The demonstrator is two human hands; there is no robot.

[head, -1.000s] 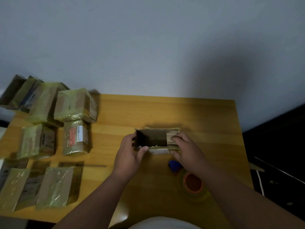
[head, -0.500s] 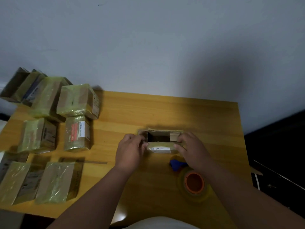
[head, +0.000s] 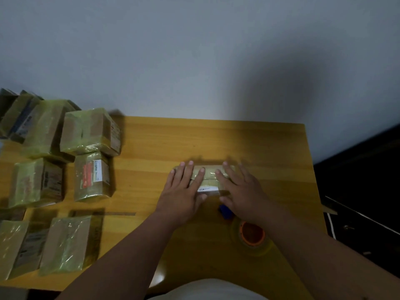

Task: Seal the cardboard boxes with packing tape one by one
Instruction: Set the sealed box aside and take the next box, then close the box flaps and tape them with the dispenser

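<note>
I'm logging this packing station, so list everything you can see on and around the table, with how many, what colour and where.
box being closed: one, brown under yellowish tape, white label, table centre, under both hands
taped boxes: at least seven, brown in yellowish tape, table's left side; the stack runs past the frame edge
tape roll: one, yellowish with orange core, lying flat near the right wrist
blue object: one, between roll and box, partly hidden
table: one, yellow wood
wall: grey, behind the table
left hand: flat on the box
right hand: flat on the box

box [head: 208, 178] ends hidden under both hands, label [head: 207, 188] print unreadable, leftmost boxes [head: 8, 113] cropped
</note>
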